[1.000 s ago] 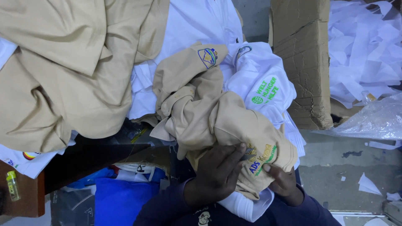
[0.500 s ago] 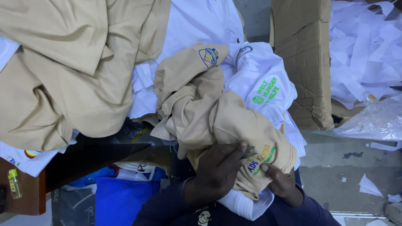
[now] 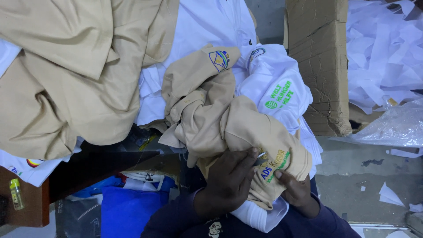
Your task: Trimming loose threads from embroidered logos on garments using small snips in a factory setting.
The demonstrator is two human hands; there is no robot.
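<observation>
A bunched beige shirt with an embroidered badge and printed lettering lies on my lap. My left hand lies over its lower part, and a small metal tool shows at its fingertips, against the lettering. My right hand grips the fabric's lower right edge from beneath. A white shirt with green print lies just behind the beige one, and white cloth shows under my hands.
A large heap of beige cloth covers the upper left. A cardboard box stands at the right, with white paper scraps and clear plastic beyond. Blue fabric lies low left beside a wooden table edge.
Both hands stay on the beige shirt. My left hand's fingers have shifted slightly over the lettering. Nothing else has moved.
</observation>
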